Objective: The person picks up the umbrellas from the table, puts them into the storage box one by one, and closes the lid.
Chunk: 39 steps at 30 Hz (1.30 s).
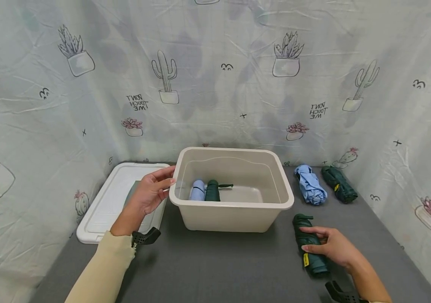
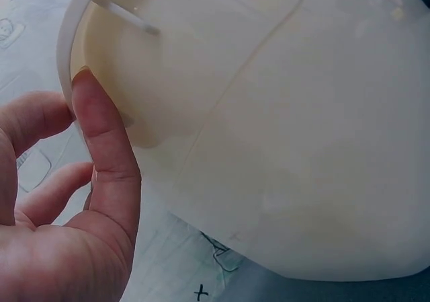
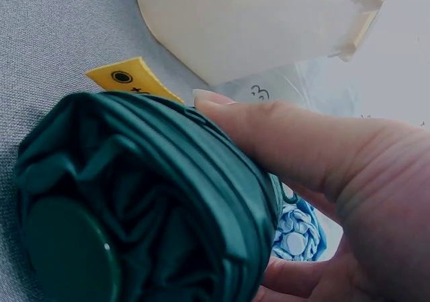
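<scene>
A beige plastic storage bin (image 1: pixel 224 216) stands in the middle of the table. At its left rim is my left hand (image 1: pixel 153 191), pinching the edge between thumb and fingers, as the left wrist view shows from close up. Inside the bin lie a light blue folded umbrella (image 1: pixel 198 190) and a dark green folded umbrella (image 1: pixel 212 191), side by side. To the right of the bin, my right hand (image 1: pixel 334 246) grips another dark green folded umbrella (image 1: pixel 315 265) with a yellow tag (image 3: pixel 131 77). Its rounded end cap (image 3: pixel 67 251) faces the right wrist camera.
At the back right of the grey table (image 1: pixel 215 269) lie a loosely wrapped light blue umbrella (image 1: pixel 310 185) and a dark green one (image 1: pixel 339 185). A white lid (image 1: pixel 103 210) lies left of the bin, partly behind my left arm. A patterned curtain (image 1: pixel 207 84) hangs around the table.
</scene>
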Tool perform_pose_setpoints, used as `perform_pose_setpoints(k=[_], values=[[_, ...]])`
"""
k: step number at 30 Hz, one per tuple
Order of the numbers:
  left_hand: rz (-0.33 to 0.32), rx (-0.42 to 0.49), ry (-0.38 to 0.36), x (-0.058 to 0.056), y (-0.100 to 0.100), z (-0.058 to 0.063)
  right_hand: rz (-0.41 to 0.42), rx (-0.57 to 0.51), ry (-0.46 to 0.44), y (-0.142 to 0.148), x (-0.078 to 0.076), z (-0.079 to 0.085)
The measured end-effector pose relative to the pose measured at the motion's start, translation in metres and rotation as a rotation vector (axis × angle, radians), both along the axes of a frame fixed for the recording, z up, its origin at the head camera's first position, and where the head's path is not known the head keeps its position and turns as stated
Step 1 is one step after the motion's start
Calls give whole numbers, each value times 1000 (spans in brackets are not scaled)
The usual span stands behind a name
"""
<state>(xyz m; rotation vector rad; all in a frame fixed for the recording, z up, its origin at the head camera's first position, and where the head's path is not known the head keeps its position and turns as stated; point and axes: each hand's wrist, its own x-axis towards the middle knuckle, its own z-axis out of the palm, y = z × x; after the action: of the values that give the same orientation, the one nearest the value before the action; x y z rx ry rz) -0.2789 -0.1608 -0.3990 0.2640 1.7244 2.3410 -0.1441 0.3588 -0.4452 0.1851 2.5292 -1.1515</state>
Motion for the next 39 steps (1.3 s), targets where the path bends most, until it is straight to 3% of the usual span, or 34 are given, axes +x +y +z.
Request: perform_pose_setpoints(k=[17, 23, 33, 39], values=[[-9, -2, 0, -2, 2, -1, 32, 77, 10, 1, -4, -1], [-12, 22, -9, -3, 2, -1, 79, 56, 43, 1, -2, 2], [-35, 54, -2, -2, 0, -1, 110, -67, -31, 4, -2, 4], [-26, 46, -8, -2, -1, -1, 113, -89, 1, 3, -2, 2]])
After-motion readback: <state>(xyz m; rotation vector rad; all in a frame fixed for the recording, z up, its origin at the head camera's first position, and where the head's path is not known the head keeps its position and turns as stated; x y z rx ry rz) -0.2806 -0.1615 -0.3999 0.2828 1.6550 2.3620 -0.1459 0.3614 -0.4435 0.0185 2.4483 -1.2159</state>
